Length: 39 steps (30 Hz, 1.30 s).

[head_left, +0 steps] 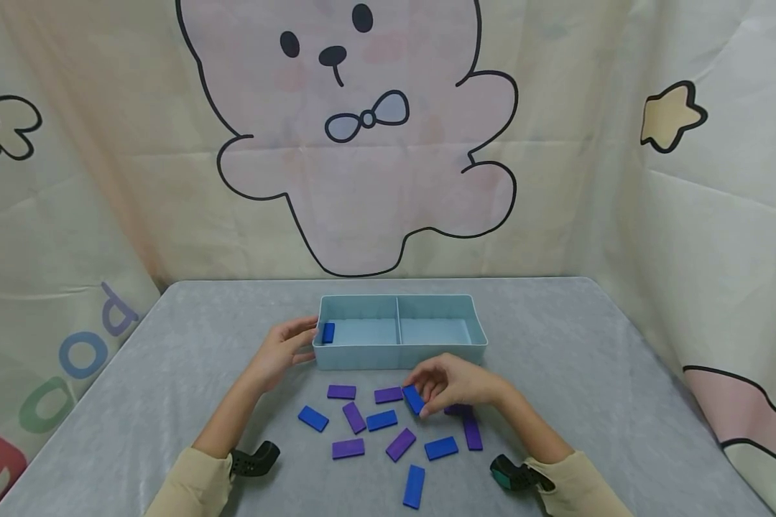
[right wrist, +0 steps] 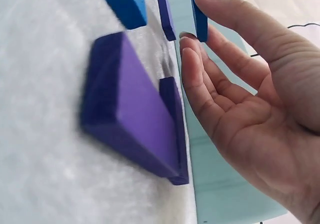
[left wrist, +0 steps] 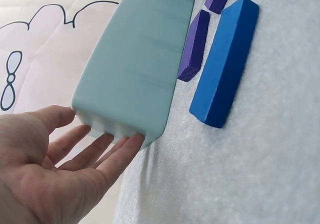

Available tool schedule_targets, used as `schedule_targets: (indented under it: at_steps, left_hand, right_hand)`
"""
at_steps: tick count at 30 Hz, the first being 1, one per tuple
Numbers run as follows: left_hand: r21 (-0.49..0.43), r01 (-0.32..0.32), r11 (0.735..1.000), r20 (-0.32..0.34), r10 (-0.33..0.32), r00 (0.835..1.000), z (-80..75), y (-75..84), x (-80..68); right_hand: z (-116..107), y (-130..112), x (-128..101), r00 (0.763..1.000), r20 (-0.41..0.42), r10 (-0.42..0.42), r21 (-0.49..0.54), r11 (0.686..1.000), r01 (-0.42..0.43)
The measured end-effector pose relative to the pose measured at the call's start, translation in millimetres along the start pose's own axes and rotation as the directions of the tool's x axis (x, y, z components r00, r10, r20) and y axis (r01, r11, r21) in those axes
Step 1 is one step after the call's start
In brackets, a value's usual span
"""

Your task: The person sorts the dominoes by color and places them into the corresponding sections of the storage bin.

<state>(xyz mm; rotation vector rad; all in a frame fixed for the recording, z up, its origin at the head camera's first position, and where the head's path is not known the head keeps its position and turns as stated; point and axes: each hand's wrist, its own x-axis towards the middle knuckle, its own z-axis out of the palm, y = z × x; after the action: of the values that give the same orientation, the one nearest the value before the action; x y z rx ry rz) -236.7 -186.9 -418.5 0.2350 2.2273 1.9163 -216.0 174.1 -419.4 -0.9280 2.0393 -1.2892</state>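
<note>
A grey felt-covered table (head_left: 556, 345) carried a light blue two-compartment tray (head_left: 401, 353) near its middle, toward the far edge. In front of the tray, toward the near edge, purple blocks (head_left: 341, 392) and blue blocks (head_left: 313, 418) lay flat and scattered, some touching. One blue block (head_left: 414, 486) lay closest to the near edge, apart from the others.
</note>
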Motion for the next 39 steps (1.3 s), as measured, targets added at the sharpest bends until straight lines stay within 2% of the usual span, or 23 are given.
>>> schedule_targets:
  at_steps: [15, 29, 39]
  left_hand:
    - [-0.006, 0.0, 1.0, -0.004, 0.0, 1.0, 0.1, 0.6, -0.3]
    - [-0.001, -0.006, 1.0, -0.001, 0.006, 1.0, 1.4, 0.6, -4.2]
    - [-0.002, -0.002, 1.0, -0.001, 0.002, 1.0, 0.7, 0.8, -3.7]
  right_hand:
    - [5, -17, 1, 0.989, -0.145, 0.028, 0.031, 0.999, -0.023]
    - [11, -26, 1, 0.974, -0.219, 0.065, 0.058, 0.997, -0.054]
    - [11, -35, 5, 0.953, -0.302, -0.005, -0.013, 1.0, 0.001]
